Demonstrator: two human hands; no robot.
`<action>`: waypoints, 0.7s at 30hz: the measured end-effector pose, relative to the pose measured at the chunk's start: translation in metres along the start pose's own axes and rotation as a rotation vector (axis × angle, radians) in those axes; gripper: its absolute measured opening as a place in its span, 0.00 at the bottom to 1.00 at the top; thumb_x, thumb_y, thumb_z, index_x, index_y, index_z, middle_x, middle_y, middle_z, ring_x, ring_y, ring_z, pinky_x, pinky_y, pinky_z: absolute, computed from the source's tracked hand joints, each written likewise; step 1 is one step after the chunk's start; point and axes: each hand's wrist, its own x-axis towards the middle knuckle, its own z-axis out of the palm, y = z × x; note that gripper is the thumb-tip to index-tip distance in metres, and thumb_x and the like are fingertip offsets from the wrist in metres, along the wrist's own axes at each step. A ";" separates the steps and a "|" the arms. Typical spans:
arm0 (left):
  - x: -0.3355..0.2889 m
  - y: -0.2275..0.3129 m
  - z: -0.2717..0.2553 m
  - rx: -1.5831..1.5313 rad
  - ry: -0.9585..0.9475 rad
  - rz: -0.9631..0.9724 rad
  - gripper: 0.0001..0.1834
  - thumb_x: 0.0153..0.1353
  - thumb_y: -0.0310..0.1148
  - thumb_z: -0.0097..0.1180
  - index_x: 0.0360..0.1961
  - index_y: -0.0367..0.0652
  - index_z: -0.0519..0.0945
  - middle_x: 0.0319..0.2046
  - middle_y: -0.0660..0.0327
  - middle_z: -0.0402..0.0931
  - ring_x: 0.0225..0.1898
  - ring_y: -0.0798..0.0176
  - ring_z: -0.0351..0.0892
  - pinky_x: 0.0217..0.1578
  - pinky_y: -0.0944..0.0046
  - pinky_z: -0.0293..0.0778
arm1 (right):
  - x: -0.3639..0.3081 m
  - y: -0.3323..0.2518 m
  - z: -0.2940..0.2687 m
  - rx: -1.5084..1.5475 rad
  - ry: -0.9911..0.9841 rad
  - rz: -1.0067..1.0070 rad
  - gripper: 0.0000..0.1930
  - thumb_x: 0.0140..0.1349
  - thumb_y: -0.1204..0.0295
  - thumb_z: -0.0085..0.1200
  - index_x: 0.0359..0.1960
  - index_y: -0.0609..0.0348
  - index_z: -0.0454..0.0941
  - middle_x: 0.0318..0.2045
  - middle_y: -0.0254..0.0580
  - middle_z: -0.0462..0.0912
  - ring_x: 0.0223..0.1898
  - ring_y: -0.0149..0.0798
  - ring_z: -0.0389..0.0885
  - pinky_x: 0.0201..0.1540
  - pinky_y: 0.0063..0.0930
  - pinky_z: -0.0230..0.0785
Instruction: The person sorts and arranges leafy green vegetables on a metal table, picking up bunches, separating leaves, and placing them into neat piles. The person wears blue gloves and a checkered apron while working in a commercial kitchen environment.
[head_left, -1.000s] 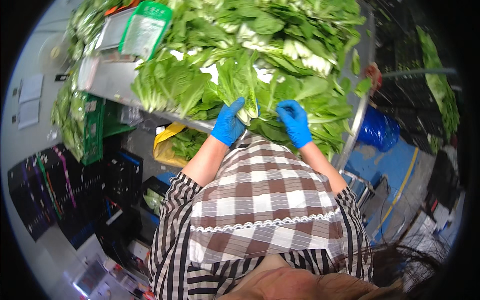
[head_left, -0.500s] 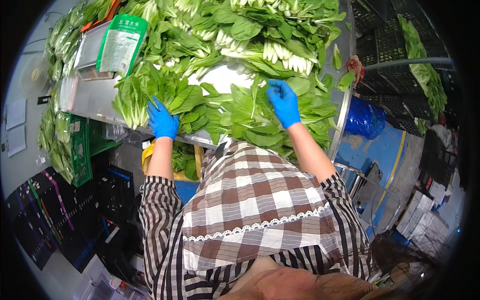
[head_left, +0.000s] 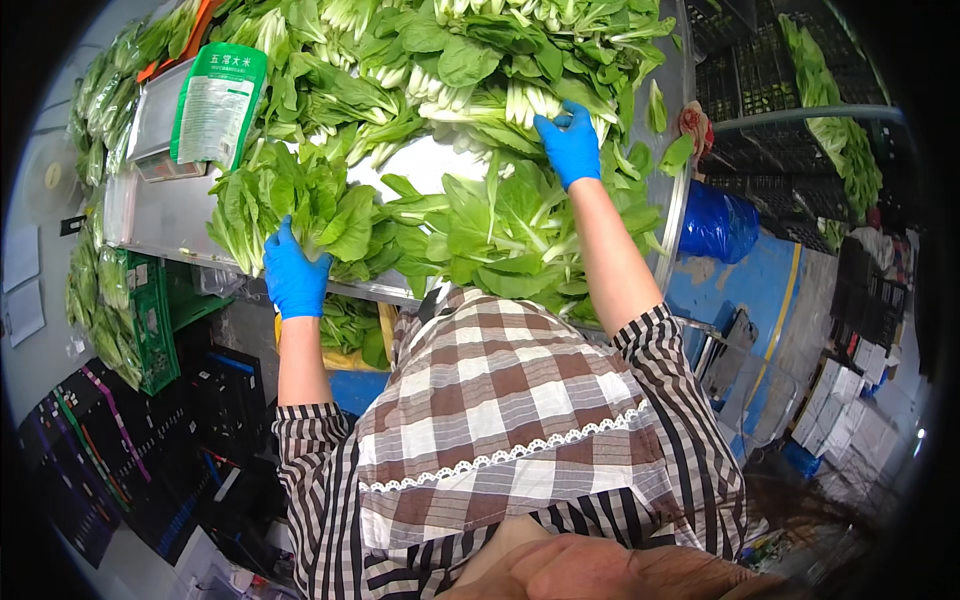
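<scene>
My left hand (head_left: 297,275), in a blue glove, rests at the near edge of a leafy bunch of bok choy (head_left: 290,195). Its index finger and thumb are stretched out against the leaves. Farther right, my right hand (head_left: 570,148), gloved the same, reaches to the white stalks of the piled bok choy (head_left: 535,103), fingers apart. The fingertips touch or nearly touch the stalks. Loose green leaves (head_left: 510,225) lie spread between my hands, close to my checked apron (head_left: 500,390). A white surface (head_left: 420,165) shows among the greens.
A green and white printed bag (head_left: 215,105) stands at the left of the metal table (head_left: 150,220). Bagged greens hang past a green crate (head_left: 150,320). Beneath the table is a yellow container (head_left: 350,362) of greens. Blue plastic (head_left: 720,222) and dark crates (head_left: 750,70) lie right.
My right hand has moved up and away, from the loose leaves to the stalks of the pile. My left hand has shifted slightly left and nearer in the picture, beside the bunch.
</scene>
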 end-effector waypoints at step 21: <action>0.008 -0.011 0.048 -0.200 0.020 0.237 0.25 0.51 0.23 0.58 0.53 0.52 0.78 0.44 0.52 0.71 0.45 0.47 0.73 0.46 0.54 0.72 | 0.012 -0.020 0.002 0.312 -0.120 0.237 0.31 0.55 0.62 0.65 0.53 0.68 0.63 0.39 0.48 0.78 0.28 0.38 0.82 0.24 0.27 0.73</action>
